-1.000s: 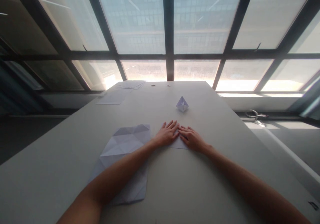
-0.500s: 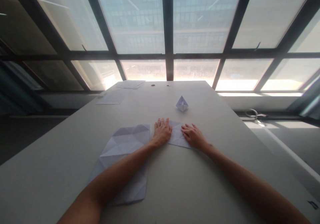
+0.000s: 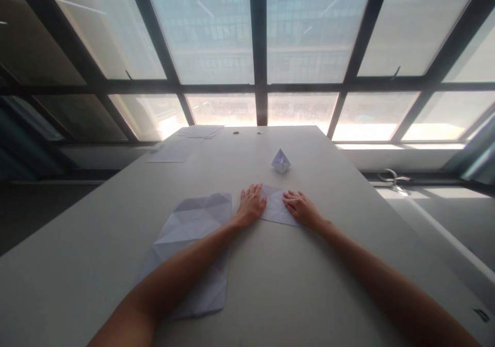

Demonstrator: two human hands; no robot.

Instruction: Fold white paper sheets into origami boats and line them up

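Note:
Between my two hands a small white sheet of paper (image 3: pixel 275 208) with crease lines lies flat on the table. My left hand (image 3: pixel 251 202) rests on its left side, fingers stretched forward and slightly spread. On its right side lies my right hand (image 3: pixel 302 209), palm down with the fingers extended and close together. Both hands cover parts of the sheet's edges. Beyond them stands a folded paper boat (image 3: pixel 280 161). A larger creased sheet (image 3: pixel 197 220) lies to the left, partly hidden under my left forearm.
The white table (image 3: pixel 263 280) reaches toward tall windows with dark frames. Several flat paper sheets (image 3: pixel 199 131) lie at its far left corner, with another sheet (image 3: pixel 174 152) nearer. A round hole (image 3: pixel 235 133) is at the far edge. Something metallic (image 3: pixel 394 178) sits beyond the right edge.
My right hand has slid slightly to the right, uncovering a bit more of the small sheet. My left hand stays in nearly the same place.

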